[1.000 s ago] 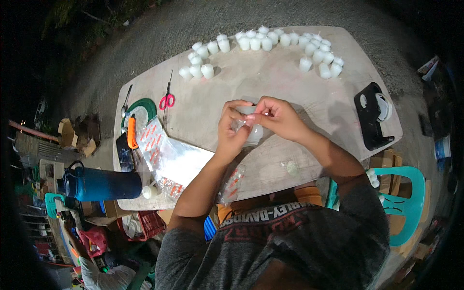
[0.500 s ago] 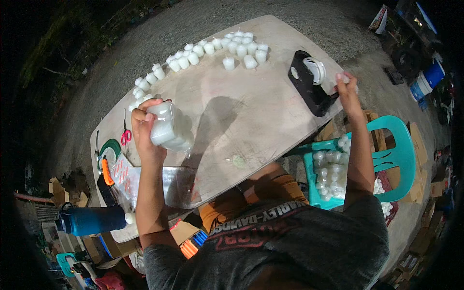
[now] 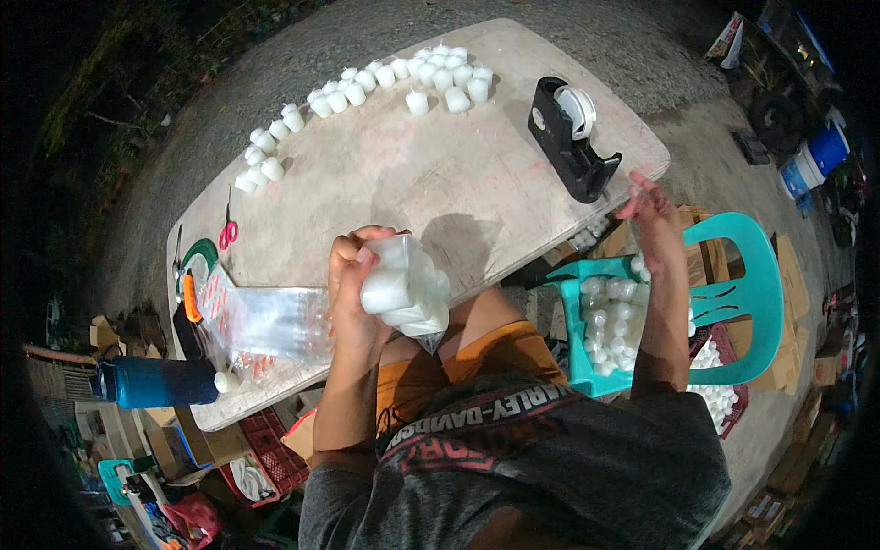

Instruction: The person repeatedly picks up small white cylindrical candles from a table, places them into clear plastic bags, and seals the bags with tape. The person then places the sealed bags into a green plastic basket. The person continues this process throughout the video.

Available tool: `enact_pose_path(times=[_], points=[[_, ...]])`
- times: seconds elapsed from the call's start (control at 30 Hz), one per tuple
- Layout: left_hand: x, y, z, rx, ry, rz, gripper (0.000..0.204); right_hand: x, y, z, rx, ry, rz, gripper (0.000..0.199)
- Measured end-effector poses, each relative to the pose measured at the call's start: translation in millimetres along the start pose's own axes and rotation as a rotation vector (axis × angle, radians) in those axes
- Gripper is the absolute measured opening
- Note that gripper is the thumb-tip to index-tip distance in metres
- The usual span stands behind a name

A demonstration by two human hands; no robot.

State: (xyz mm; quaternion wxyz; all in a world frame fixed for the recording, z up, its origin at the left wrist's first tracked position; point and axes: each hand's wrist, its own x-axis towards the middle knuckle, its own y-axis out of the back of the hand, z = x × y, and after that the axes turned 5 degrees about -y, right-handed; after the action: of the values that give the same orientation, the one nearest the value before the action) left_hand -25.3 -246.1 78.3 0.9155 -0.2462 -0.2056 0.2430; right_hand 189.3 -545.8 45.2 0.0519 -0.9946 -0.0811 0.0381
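Observation:
A clear plastic bag packed with white candles (image 3: 403,286) is gripped in my left hand (image 3: 353,275), above the table's near edge. The bag's loose corner points down toward my lap. By the table's right edge, my right hand (image 3: 653,203) has its thumb and forefinger curled toward each other on a piece of clear tape, which barely shows. Just beyond those fingers stands a black tape dispenser (image 3: 566,147) with a roll of clear tape (image 3: 577,112). White votive candles (image 3: 356,93) stand in a bent row along the table's far side, some bunched together.
Flat clear bags (image 3: 280,316), pink-handled scissors (image 3: 228,235), an orange cutter (image 3: 191,298) and a green tape roll (image 3: 199,257) lie at the table's left. A blue bottle (image 3: 160,382) is beside them. On the right, a teal chair (image 3: 770,302) holds bagged candles (image 3: 610,321).
My left hand has brought the candle pack rightward and nearer my body. The right hand has moved down and slightly left, off the dispenser's end; the strip stretched there no longer shows.

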Motion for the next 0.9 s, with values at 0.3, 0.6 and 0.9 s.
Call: enact_pose_path(times=[0.3, 0.6, 0.9], points=[[-43.7, 5.0, -11.1, 0.054, 0.301, -0.116, 0.008, 19.7, 35.6, 46.6, -0.550, 0.459, 0.054, 0.015], [-86.8, 15.1, -36.5, 0.104, 0.500, -0.259, 0.009, -114.1, -115.4, -46.7, -0.586, 0.563, -1.456, 0.019], [-134.2, 25.2, -36.3, 0.254, 0.347, -0.221, 0.009, -150.2, -144.6, -16.1, -1.231, 0.673, -1.201, 0.024]])
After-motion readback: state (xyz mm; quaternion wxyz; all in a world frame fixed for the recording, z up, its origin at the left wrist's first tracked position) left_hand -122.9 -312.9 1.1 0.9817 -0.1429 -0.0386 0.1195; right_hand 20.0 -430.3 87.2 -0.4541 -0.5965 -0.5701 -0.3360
